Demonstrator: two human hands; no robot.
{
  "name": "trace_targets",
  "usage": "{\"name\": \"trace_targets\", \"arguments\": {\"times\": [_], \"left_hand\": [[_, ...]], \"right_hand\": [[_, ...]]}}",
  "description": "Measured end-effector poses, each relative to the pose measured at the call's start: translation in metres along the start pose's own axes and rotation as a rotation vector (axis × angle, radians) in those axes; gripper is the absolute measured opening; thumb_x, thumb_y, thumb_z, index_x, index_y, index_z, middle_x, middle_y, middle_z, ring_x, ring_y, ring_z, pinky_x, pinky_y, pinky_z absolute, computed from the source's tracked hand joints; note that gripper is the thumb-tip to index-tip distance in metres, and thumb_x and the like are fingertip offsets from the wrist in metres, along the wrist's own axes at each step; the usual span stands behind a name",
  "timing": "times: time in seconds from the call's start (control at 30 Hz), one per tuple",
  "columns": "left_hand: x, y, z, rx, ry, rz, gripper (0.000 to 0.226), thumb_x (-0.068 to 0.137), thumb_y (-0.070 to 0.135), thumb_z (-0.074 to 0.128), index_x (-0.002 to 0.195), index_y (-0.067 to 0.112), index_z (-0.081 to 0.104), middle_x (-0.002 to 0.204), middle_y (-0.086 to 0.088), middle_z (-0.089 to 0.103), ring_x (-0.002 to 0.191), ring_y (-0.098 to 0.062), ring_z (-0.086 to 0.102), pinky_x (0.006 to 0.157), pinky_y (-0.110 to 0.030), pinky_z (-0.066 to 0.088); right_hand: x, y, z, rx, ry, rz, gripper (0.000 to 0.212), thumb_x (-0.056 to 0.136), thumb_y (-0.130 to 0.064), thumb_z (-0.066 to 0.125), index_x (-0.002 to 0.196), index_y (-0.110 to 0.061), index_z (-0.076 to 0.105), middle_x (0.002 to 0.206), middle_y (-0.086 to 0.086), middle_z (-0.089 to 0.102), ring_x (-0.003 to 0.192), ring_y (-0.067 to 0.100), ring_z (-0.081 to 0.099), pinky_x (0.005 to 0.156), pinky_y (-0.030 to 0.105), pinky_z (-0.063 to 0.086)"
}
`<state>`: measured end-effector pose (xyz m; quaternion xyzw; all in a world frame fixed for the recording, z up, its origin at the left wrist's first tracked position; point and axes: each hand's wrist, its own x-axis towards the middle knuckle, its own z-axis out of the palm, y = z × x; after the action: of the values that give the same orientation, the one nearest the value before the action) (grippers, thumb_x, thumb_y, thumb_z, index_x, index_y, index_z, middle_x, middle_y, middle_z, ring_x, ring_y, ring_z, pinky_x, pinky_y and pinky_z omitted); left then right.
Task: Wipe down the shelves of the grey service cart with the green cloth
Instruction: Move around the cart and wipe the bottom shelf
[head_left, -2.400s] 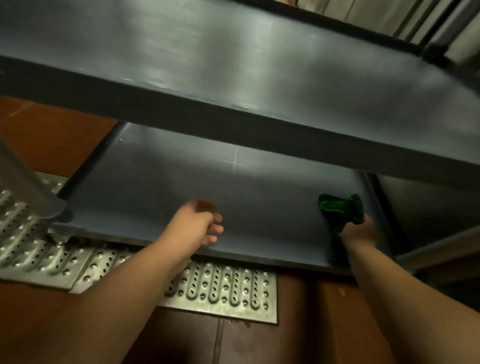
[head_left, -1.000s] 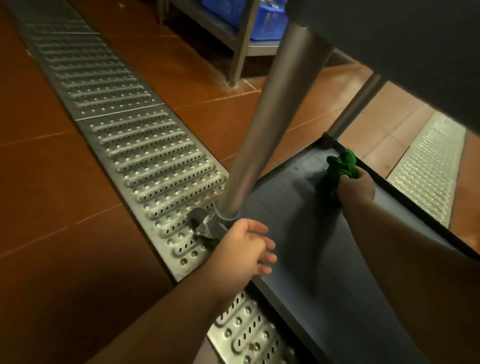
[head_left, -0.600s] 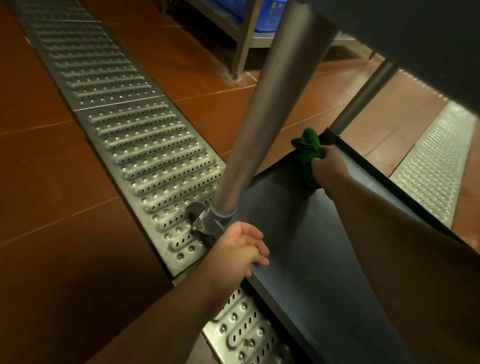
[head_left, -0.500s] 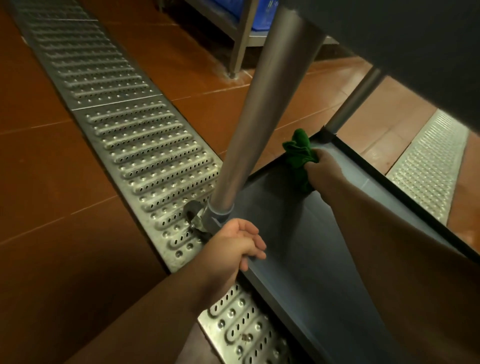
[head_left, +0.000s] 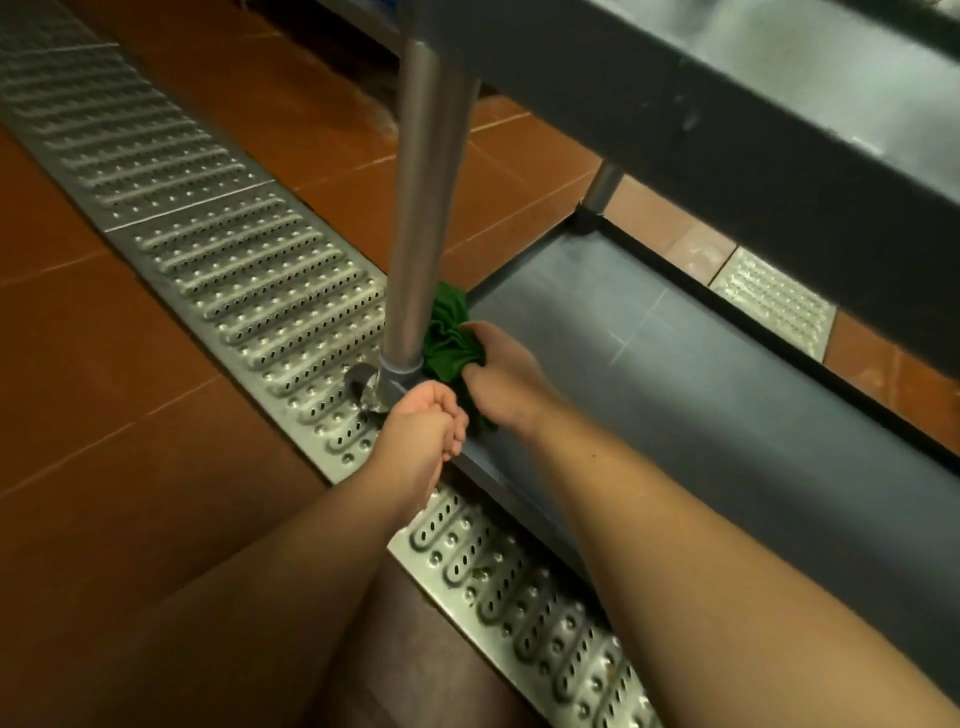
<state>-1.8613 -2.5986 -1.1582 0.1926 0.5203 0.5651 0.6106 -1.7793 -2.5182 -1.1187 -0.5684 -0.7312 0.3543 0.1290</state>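
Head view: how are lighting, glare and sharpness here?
Head view: dim, warm light; soft glare on the upper shelf and metal post; wide-angle bending of the floor grate; the right hand and green cloth slightly soft; the lower shelf in shadow.

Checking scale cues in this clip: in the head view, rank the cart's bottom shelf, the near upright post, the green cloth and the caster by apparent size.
1. bottom shelf
2. near upright post
3. green cloth, partly hidden by the right hand
4. caster, partly hidden
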Motion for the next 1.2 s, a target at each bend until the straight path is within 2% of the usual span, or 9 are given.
{"name": "trace_targets", "arguments": {"times": [0.17, 0.3, 0.5, 0.67, 0.8, 0.87, 0.97, 1.07, 1.2], "left_hand": [[-0.005, -0.004, 0.003, 0.063, 0.036, 0.063, 0.037, 0.061, -0.023, 0.020, 0.061, 0.010, 0.037, 0.046, 0.001, 0.038, 0.047, -0.014, 0.031, 0.044, -0.023, 0.021], [-0.007, -0.004, 0.007, 0.154, 0.084, 0.065, 0.034, 0.064, -0.021, 0.028, 0.062, 0.010, 0.042, 0.055, -0.002, 0.046, 0.054, -0.016, 0.039, 0.050, -0.025, 0.030], [-0.016, -0.010, 0.020, 0.400, 0.152, 0.040, 0.030, 0.063, -0.004, 0.043, 0.067, 0.023, 0.054, 0.068, -0.005, 0.050, 0.064, -0.020, 0.046, 0.056, -0.031, 0.035], [-0.049, -0.033, 0.092, 0.405, -0.049, 0.054, 0.027, 0.070, -0.011, 0.041, 0.068, 0.014, 0.050, 0.061, -0.007, 0.046, 0.054, -0.018, 0.040, 0.049, -0.027, 0.032], [-0.073, -0.058, 0.144, 0.485, -0.256, 0.044, 0.029, 0.078, -0.012, 0.039, 0.074, 0.014, 0.050, 0.068, -0.006, 0.055, 0.059, -0.018, 0.051, 0.053, -0.027, 0.037], [-0.083, -0.067, 0.160, 0.501, -0.348, -0.001, 0.030, 0.083, -0.011, 0.038, 0.081, 0.015, 0.052, 0.078, -0.007, 0.060, 0.068, -0.019, 0.059, 0.059, -0.029, 0.043], [-0.092, -0.072, 0.166, 0.512, -0.411, -0.065, 0.031, 0.090, -0.009, 0.035, 0.089, 0.017, 0.054, 0.091, -0.007, 0.065, 0.079, -0.020, 0.064, 0.066, -0.032, 0.050], [-0.093, -0.065, 0.158, 0.532, -0.414, -0.069, 0.032, 0.091, -0.008, 0.034, 0.093, 0.017, 0.054, 0.092, -0.008, 0.064, 0.079, -0.021, 0.064, 0.065, -0.032, 0.050], [-0.086, -0.043, 0.133, 0.523, -0.376, -0.047, 0.029, 0.091, -0.008, 0.033, 0.099, 0.013, 0.053, 0.092, -0.009, 0.064, 0.080, -0.021, 0.064, 0.066, -0.032, 0.050]], "right_hand": [[-0.026, 0.004, -0.003, 0.074, 0.033, 0.036, 0.042, 0.093, -0.014, 0.049, 0.135, -0.021, 0.054, 0.129, 0.003, 0.064, 0.117, 0.021, 0.058, 0.084, 0.022, 0.037], [-0.070, 0.031, -0.009, 0.034, 0.177, 0.097, 0.042, 0.092, -0.011, 0.046, 0.129, -0.028, 0.057, 0.121, 0.003, 0.067, 0.108, 0.024, 0.063, 0.081, 0.025, 0.041], [-0.179, 0.125, -0.064, -0.021, 0.471, 0.434, 0.047, 0.091, -0.007, 0.043, 0.130, -0.030, 0.056, 0.123, 0.005, 0.067, 0.109, 0.031, 0.062, 0.081, 0.029, 0.044], [-0.268, 0.208, -0.114, 0.026, 0.592, 0.732, 0.046, 0.089, -0.005, 0.040, 0.124, -0.028, 0.058, 0.114, 0.009, 0.068, 0.092, 0.031, 0.063, 0.075, 0.034, 0.050], [-0.347, 0.257, -0.146, -0.102, 0.638, 0.949, 0.041, 0.090, -0.002, 0.041, 0.123, -0.022, 0.055, 0.099, 0.012, 0.067, 0.076, 0.031, 0.060, 0.065, 0.038, 0.052], [-0.385, 0.277, -0.157, -0.119, 0.714, 1.064, 0.043, 0.090, -0.006, 0.044, 0.130, -0.020, 0.053, 0.106, 0.016, 0.067, 0.085, 0.038, 0.063, 0.073, 0.042, 0.055], [-0.411, 0.290, -0.154, -0.002, 0.867, 1.155, 0.055, 0.094, -0.014, 0.046, 0.149, -0.017, 0.041, 0.135, 0.017, 0.059, 0.114, 0.042, 0.059, 0.096, 0.045, 0.051], [-0.394, 0.275, -0.139, 0.081, 0.969, 1.078, 0.057, 0.095, -0.021, 0.050, 0.151, -0.019, 0.039, 0.141, 0.013, 0.057, 0.122, 0.038, 0.056, 0.104, 0.043, 0.047], [-0.333, 0.240, -0.121, 0.122, 0.925, 0.991, 0.055, 0.096, -0.030, 0.053, 0.150, -0.022, 0.042, 0.148, 0.004, 0.052, 0.126, 0.030, 0.055, 0.106, 0.039, 0.045]]}}
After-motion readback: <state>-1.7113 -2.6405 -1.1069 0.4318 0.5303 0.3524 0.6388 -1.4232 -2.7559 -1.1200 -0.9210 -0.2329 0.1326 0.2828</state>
